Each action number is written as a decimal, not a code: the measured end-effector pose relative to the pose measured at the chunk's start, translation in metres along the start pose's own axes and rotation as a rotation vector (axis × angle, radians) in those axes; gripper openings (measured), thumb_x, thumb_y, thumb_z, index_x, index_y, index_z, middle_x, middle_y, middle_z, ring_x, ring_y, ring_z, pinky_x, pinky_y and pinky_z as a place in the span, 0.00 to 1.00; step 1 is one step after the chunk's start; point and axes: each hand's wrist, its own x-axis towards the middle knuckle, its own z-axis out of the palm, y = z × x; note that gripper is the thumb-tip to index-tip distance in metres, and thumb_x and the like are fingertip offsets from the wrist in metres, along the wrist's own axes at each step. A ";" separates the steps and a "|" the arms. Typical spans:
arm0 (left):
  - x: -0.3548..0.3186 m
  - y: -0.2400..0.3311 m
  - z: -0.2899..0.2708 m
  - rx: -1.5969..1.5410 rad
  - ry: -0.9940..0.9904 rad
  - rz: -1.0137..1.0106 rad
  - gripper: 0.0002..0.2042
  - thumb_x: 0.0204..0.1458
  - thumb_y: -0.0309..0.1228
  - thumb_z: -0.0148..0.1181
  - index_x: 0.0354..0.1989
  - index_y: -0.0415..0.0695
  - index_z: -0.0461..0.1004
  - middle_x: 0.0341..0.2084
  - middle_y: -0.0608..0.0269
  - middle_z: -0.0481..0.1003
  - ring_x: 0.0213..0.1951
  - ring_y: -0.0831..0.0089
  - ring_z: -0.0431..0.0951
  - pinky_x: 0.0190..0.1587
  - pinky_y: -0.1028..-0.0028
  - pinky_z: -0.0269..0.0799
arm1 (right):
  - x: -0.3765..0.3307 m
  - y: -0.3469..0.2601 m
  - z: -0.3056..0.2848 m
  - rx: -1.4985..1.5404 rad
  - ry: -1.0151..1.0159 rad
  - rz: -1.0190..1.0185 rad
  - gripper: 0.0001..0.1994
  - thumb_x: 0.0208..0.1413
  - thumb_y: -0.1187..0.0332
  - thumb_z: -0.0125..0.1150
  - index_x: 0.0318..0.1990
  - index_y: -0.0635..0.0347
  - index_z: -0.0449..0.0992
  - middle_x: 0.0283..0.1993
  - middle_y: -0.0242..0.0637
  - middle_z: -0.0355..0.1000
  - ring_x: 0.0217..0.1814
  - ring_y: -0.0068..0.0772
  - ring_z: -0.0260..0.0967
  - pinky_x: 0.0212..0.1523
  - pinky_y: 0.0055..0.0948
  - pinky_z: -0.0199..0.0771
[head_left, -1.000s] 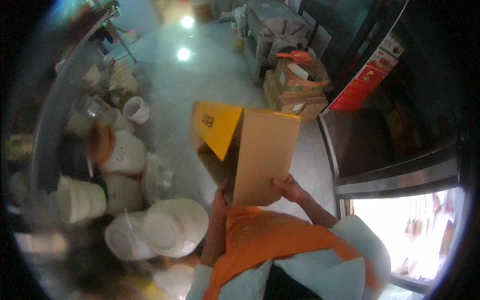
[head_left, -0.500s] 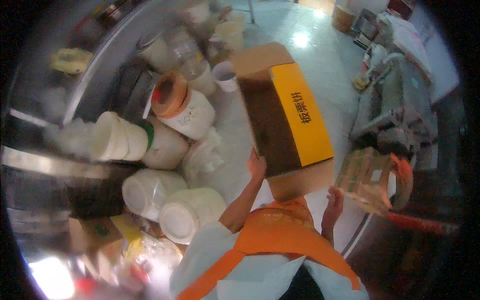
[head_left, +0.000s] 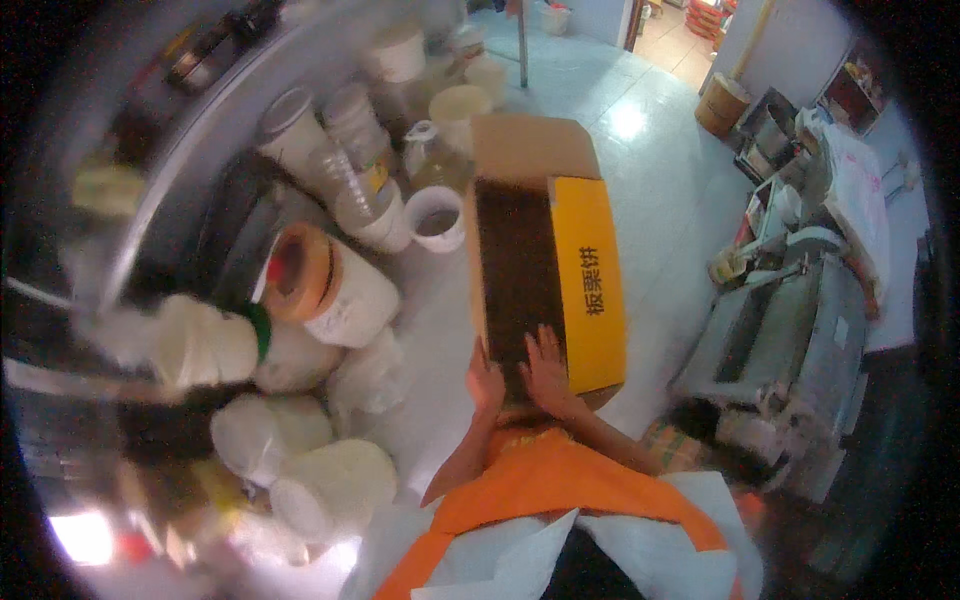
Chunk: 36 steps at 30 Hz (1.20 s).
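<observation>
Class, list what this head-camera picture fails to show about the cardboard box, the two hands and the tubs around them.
- Cardboard box: its dark inside shows no contents.
- Left hand: fingers hidden behind the box's near edge.
- Right hand: lies flat on the box's dark inner side; any grip is unclear.
- White tubs: blurred, fill unreadable.
- Far counter: items too small to identify.

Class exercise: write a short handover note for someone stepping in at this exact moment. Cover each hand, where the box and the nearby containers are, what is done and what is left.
Left hand: gripping the near left edge of the cardboard box.
Right hand: flat, fingers spread, on the box's dark face at its near end.
Box: brown with one yellow side, held up in front of the body over the pale tiled floor, its far flap open.
Nearby: white tubs and lidded jars crowd the floor to the left.
Done: box is lifted and in both hands.
Left: it has not been set down anywhere.
</observation>
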 end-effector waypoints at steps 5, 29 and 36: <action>0.116 0.041 0.058 0.007 -0.031 -0.006 0.26 0.40 0.20 0.47 0.53 0.40 0.58 0.45 0.48 0.67 0.45 0.54 0.68 0.45 0.67 0.64 | 0.113 0.081 -0.091 -0.154 0.372 0.033 0.32 0.47 0.66 0.53 0.58 0.65 0.47 0.63 0.53 0.36 0.66 0.52 0.29 0.62 0.47 0.32; 0.526 0.397 0.348 0.053 -0.267 0.048 0.25 0.38 0.27 0.47 0.51 0.46 0.62 0.31 0.48 0.72 0.32 0.56 0.73 0.34 0.67 0.68 | 0.484 0.492 -0.284 0.229 0.155 0.671 0.18 0.49 0.55 0.48 0.38 0.61 0.70 0.27 0.45 0.70 0.25 0.48 0.66 0.28 0.40 0.64; 0.643 0.483 0.454 0.054 -0.247 -0.026 0.27 0.39 0.29 0.46 0.54 0.52 0.58 0.35 0.48 0.71 0.39 0.53 0.71 0.41 0.63 0.65 | 0.663 0.554 -0.396 0.301 0.086 0.749 0.16 0.46 0.59 0.49 0.38 0.62 0.70 0.28 0.45 0.71 0.28 0.47 0.68 0.27 0.36 0.66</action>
